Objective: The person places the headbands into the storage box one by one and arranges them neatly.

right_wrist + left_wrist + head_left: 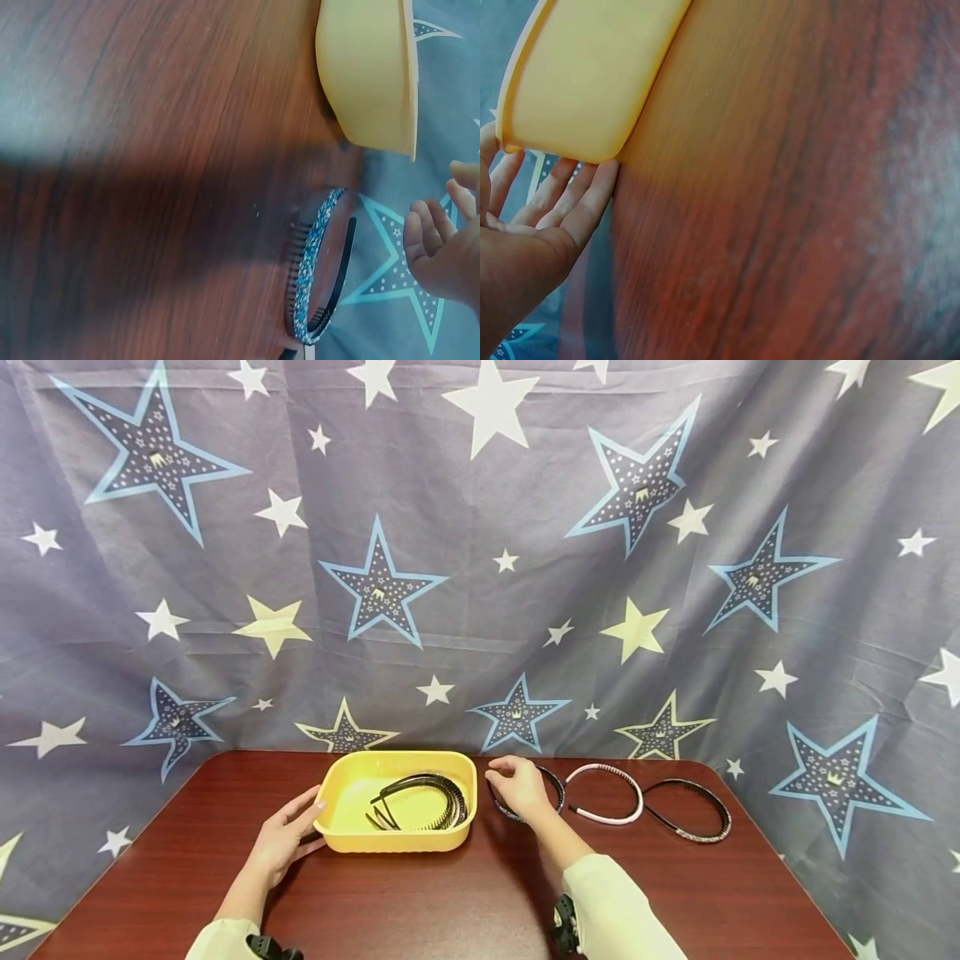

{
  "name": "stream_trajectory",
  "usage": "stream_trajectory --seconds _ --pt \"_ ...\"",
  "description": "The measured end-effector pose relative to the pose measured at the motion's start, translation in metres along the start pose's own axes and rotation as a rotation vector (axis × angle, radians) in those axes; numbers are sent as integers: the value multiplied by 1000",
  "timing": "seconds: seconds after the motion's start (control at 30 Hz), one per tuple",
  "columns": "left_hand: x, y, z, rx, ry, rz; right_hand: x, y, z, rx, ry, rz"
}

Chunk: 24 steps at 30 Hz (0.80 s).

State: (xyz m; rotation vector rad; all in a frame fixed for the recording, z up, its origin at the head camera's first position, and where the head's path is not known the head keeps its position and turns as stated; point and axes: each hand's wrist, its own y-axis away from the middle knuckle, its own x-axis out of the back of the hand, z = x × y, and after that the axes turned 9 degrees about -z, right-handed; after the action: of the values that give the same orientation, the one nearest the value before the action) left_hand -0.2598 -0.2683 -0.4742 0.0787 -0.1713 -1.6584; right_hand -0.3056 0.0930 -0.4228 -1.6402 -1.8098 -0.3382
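A yellow basket (397, 842) stands on the table with several black headbands (453, 802) inside, toward its right side. My left hand (283, 839) touches the basket's left end, and in the left wrist view the fingers of that hand (547, 202) lie relaxed against the basket wall (585, 90). Right of the basket, my right hand (521, 787) is raised over a headband (557, 785) with a blue glittery band (304, 281). In the right wrist view the right hand (442, 244) is apart from that headband, fingers loosely bent and holding nothing.
Farther right on the table (420, 902) lie a white headband (637, 793) and a black one (723, 822) with a glittery section. A grey cloth (465, 485) with stars hangs behind the table.
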Motion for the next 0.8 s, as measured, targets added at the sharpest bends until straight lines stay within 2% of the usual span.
stream_trajectory --seconds 0.8 --pt "0 -2 0 3 0 1 37 15 33 -19 -18 -30"
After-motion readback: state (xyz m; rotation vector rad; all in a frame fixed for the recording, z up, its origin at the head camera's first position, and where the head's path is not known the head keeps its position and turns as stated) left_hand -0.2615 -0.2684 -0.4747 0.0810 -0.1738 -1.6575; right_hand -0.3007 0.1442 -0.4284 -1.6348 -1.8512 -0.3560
